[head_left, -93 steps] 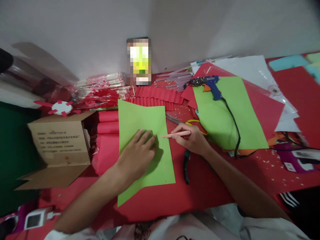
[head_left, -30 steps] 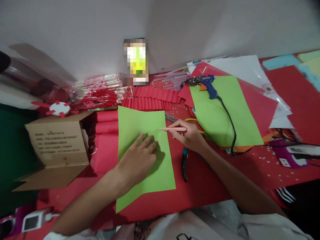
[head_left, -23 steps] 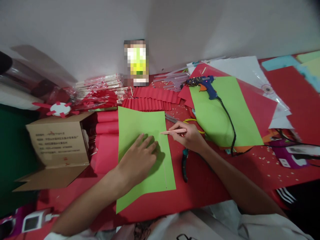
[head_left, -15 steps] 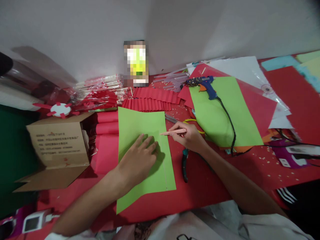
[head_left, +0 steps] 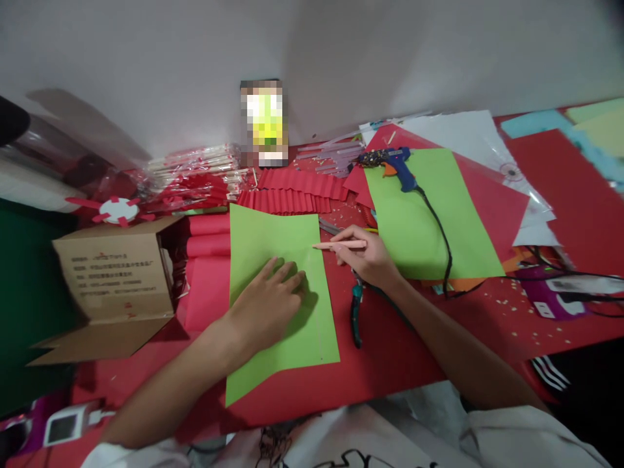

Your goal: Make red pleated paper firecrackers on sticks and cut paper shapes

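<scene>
A green sheet of paper (head_left: 273,240) lies on the red table, with a faint line along its right side. My left hand (head_left: 268,299) rests flat on the sheet, fingers spread, holding nothing. A pale pink pencil (head_left: 348,245) is gripped in my right hand (head_left: 368,257), its tip at the upper right part of the sheet. Beneath and beside the right hand are grey scissors blades (head_left: 329,225) and dark teal-handled pliers (head_left: 357,315), partly hidden by the hand.
At the left stands an open cardboard box (head_left: 117,279). Pleated red paper (head_left: 292,200) and wrapped sticks (head_left: 190,166) lie behind. A blue glue gun (head_left: 402,170) rests on another green sheet (head_left: 439,227) at right, its cord trailing. A blurred-out screen (head_left: 267,123) leans against the wall.
My right hand has moved slightly up the sheet with the pencil, which now lies more level. The left hand stays flat on the paper. The whole view has shifted a little.
</scene>
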### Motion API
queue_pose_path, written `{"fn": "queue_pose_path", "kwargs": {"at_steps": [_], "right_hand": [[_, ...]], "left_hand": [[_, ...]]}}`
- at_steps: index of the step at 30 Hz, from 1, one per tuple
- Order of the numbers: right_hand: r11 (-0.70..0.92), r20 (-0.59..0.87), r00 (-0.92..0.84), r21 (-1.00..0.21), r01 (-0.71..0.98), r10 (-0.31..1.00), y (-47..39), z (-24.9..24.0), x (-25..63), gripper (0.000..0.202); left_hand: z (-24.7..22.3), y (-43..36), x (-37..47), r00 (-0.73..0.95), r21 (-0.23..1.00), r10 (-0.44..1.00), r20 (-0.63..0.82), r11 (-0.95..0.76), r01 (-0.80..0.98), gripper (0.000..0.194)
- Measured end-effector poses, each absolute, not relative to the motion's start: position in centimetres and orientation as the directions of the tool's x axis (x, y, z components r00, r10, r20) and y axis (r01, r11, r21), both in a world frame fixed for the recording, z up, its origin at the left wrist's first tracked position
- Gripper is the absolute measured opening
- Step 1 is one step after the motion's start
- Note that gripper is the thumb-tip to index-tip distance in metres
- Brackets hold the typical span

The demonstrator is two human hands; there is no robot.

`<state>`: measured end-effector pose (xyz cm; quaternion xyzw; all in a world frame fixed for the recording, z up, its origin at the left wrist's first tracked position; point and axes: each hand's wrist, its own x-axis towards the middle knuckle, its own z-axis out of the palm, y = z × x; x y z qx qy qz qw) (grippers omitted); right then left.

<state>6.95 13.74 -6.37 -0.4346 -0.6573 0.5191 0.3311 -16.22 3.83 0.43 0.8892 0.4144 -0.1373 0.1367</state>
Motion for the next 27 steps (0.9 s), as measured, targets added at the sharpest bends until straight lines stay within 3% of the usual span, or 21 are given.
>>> {"fn": "queue_pose_path", "kwargs": {"at_steps": [7, 19, 27], "right_hand": [[0.094, 0.018, -0.443, -0.984, 0.151, 0.896, 13.77, -6.7, 6.83, 0.038], [0.193, 0.056, -0.484, -0.952, 0.239, 0.874, 13.66, -6.57, 7.05, 0.03], [0.139, 0.03, -0.455, -0.968, 0.207, 0.89, 13.72, -6.65, 6.95, 0.03]], "left_hand": [[0.11, 3.88, -16.4, 0.613, 0.156, 0.696, -0.373, -0.604, 0.781, 0.049], [0.4, 4.03, -16.35, 0.628, 0.162, 0.7, -0.339, -0.614, 0.772, 0.049], [-0.22, 3.98, -17.02, 0.607, 0.189, 0.708, -0.361, -0.582, 0.791, 0.045]]}}
